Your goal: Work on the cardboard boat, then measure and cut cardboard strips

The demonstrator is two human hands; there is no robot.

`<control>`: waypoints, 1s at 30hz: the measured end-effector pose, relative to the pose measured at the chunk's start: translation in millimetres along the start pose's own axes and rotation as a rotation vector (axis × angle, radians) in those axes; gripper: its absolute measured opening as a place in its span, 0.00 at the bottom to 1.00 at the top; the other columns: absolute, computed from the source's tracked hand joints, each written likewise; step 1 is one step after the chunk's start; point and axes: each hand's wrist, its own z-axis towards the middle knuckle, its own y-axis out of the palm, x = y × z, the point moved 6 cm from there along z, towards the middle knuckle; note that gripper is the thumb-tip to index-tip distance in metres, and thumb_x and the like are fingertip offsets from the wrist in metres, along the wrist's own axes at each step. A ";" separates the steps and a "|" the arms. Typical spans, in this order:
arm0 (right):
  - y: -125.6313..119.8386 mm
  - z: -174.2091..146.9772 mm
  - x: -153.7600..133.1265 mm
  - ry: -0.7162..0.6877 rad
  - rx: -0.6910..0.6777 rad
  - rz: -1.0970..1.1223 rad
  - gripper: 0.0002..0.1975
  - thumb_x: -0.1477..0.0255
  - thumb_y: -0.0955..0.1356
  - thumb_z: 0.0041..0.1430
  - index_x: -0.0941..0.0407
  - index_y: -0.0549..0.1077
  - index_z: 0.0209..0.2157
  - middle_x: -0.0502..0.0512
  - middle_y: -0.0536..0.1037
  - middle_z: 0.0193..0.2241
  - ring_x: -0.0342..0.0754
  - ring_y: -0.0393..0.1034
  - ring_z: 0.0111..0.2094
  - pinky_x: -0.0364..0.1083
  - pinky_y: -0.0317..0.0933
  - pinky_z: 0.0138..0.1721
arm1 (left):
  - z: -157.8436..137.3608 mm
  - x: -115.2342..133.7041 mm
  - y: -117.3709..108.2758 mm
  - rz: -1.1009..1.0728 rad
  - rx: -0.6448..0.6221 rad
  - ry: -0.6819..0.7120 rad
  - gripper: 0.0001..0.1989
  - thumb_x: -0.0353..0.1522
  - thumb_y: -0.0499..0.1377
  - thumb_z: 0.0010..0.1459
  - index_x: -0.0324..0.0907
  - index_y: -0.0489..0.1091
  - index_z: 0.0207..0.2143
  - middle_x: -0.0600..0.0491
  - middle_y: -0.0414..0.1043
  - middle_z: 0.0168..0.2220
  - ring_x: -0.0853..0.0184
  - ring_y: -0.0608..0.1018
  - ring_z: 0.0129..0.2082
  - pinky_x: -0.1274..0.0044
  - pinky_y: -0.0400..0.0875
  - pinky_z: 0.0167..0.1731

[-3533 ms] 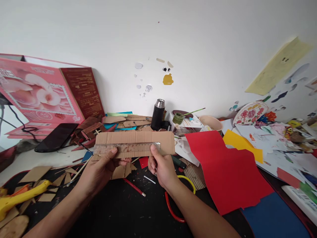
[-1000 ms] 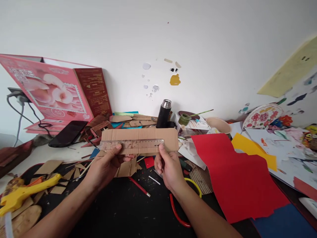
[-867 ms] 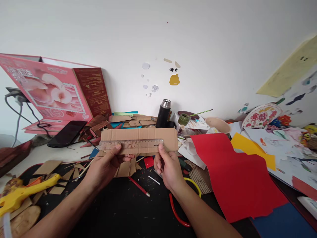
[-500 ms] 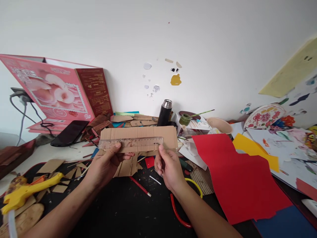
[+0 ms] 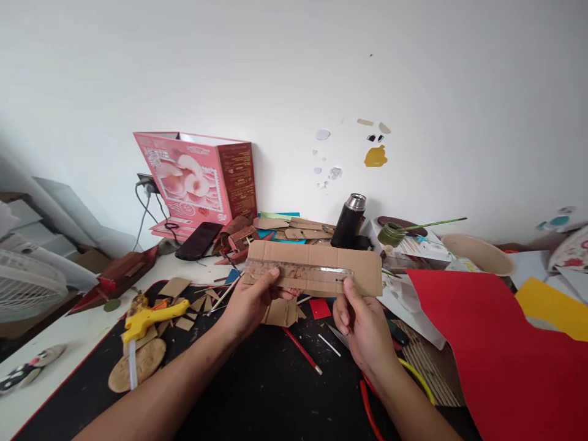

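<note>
A strip of brown cardboard (image 5: 367,263) is held up above the table with a clear plastic ruler (image 5: 312,273) lying lengthwise across its face. My left hand (image 5: 257,299) pinches the left part of both, thumb on the ruler and fingers behind the cardboard. At the other end, my right hand (image 5: 367,321) grips them, its thumb at the ruler's right end. Below the strip lie a cut piece of cardboard (image 5: 279,313), a red pencil (image 5: 303,351) and a thin white stick (image 5: 329,345). Red and yellow loop handles (image 5: 420,383) show partly beneath my right forearm.
A yellow glue gun (image 5: 154,315) and cardboard scraps (image 5: 174,286) lie left, near a black phone (image 5: 198,241). Behind stand a pink box (image 5: 193,180), a black flask (image 5: 348,223) and a green jar with a brush (image 5: 391,234). Red paper (image 5: 500,343) covers the right side.
The view has turned left, so the surroundings appear farther right, and more of the table's left side shows. Both hands keep their hold on the cardboard and ruler.
</note>
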 end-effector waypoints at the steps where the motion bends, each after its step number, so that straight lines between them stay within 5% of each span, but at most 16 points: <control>1: 0.0 0.1 -0.2 -0.001 0.001 -0.003 0.37 0.44 0.72 0.64 0.54 0.62 0.13 0.45 0.58 0.12 0.38 0.50 0.14 0.44 0.41 0.19 | -0.1 0.3 0.6 -0.003 -0.003 -0.002 0.22 0.41 0.78 0.50 0.38 0.79 0.42 0.47 0.85 0.34 0.63 0.85 0.26 0.76 0.82 0.27; 30: 3.2 3.9 0.7 -0.019 -0.018 0.062 0.38 0.41 0.73 0.61 0.54 0.61 0.13 0.44 0.58 0.11 0.37 0.50 0.12 0.43 0.38 0.17 | 0.3 3.2 -4.6 0.003 0.050 0.005 0.19 0.35 0.79 0.49 0.40 0.81 0.41 0.48 0.86 0.37 0.61 0.86 0.28 0.75 0.85 0.28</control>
